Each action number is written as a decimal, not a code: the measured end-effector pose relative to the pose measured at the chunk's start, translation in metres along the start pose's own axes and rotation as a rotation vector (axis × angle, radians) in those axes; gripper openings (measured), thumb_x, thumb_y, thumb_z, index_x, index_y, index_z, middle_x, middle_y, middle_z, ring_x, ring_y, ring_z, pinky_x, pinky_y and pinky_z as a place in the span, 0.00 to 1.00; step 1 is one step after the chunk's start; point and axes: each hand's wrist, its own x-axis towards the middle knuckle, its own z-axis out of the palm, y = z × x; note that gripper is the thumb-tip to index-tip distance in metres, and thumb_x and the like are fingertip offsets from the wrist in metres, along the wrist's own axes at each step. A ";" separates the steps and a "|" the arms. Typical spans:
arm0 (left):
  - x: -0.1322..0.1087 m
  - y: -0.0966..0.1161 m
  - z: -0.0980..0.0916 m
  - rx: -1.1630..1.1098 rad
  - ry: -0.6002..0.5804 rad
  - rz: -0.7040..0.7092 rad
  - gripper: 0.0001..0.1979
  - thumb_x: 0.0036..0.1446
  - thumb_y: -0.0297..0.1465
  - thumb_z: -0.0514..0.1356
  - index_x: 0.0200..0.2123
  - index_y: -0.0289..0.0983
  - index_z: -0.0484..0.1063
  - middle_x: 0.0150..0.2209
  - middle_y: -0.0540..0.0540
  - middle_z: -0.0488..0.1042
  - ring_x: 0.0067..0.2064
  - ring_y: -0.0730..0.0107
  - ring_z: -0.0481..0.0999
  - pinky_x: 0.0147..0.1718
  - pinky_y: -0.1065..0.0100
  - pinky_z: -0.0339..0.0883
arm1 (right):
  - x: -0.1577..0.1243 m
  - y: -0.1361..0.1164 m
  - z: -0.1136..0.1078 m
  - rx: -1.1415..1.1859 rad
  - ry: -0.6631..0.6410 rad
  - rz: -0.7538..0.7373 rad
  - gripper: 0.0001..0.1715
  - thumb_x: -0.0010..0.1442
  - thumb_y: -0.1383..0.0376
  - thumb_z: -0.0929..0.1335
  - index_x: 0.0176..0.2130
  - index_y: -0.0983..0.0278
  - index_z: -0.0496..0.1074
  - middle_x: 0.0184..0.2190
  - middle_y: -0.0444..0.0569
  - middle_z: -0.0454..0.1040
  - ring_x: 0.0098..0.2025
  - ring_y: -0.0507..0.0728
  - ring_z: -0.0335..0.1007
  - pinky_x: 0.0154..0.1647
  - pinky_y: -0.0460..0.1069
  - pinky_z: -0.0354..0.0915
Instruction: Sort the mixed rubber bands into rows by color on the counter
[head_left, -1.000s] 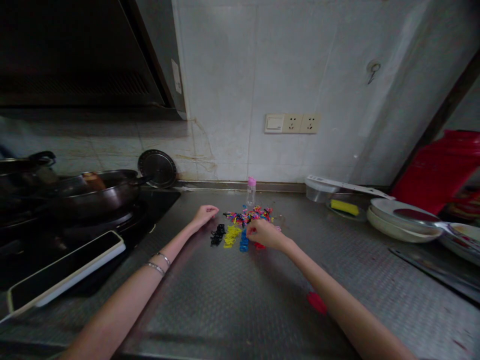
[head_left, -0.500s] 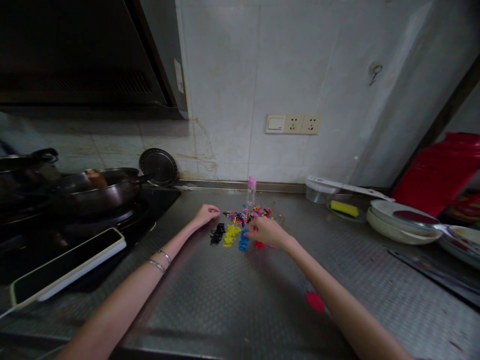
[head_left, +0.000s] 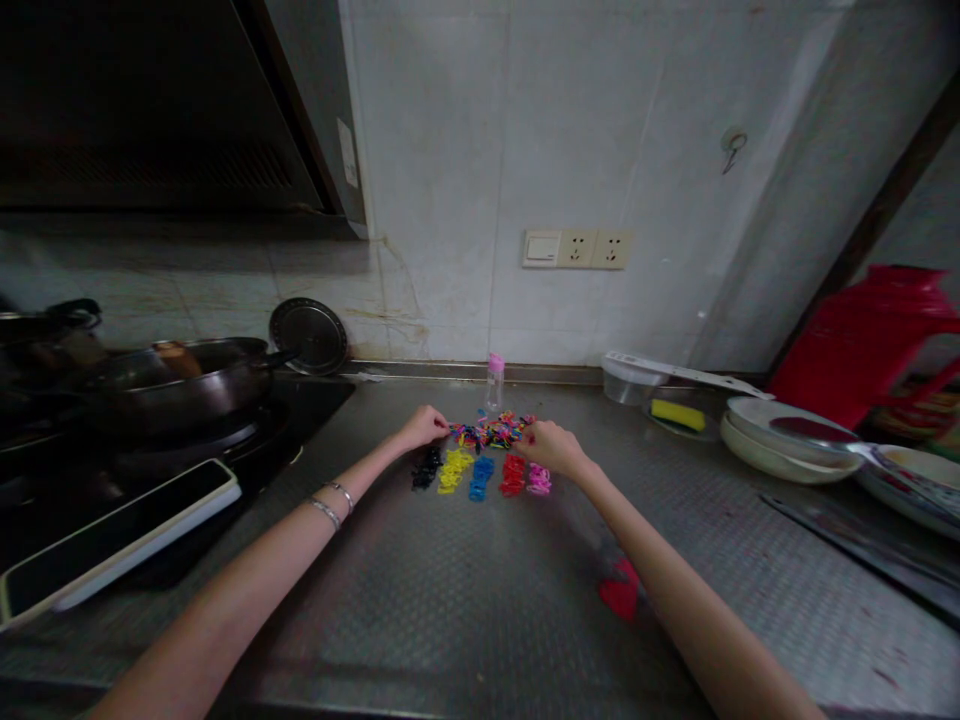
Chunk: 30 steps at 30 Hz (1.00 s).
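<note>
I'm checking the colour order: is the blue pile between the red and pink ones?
No, the blue pile lies between the yellow pile and the red pile.

Head-worn view (sole one), facing wall (head_left: 435,150), angled down over counter (head_left: 390,600)

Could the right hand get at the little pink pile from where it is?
Probably yes: the right hand is close by, just beyond the pink pile on the counter, and nothing visible stands between them.
</note>
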 end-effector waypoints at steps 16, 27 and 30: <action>-0.002 0.001 -0.004 0.102 -0.065 0.146 0.09 0.44 0.29 0.56 0.23 0.36 0.76 0.24 0.47 0.75 0.27 0.72 0.69 0.29 0.75 0.58 | 0.007 0.035 0.009 0.099 0.044 0.058 0.15 0.51 0.55 0.63 0.26 0.63 0.71 0.25 0.46 0.71 0.27 0.51 0.66 0.22 0.42 0.49; 0.004 0.008 -0.010 0.215 0.116 0.033 0.11 0.48 0.30 0.54 0.30 0.35 0.76 0.29 0.44 0.76 0.31 0.69 0.71 0.32 0.73 0.60 | 0.011 0.043 0.015 0.180 0.056 0.037 0.17 0.51 0.57 0.62 0.22 0.66 0.70 0.20 0.45 0.68 0.24 0.50 0.64 0.22 0.42 0.48; 0.006 0.011 -0.015 0.246 0.134 0.034 0.12 0.49 0.31 0.53 0.31 0.35 0.76 0.30 0.44 0.76 0.31 0.70 0.71 0.31 0.73 0.59 | 0.013 0.046 0.016 0.199 0.055 0.024 0.18 0.51 0.57 0.62 0.21 0.66 0.70 0.18 0.45 0.67 0.23 0.49 0.62 0.21 0.42 0.48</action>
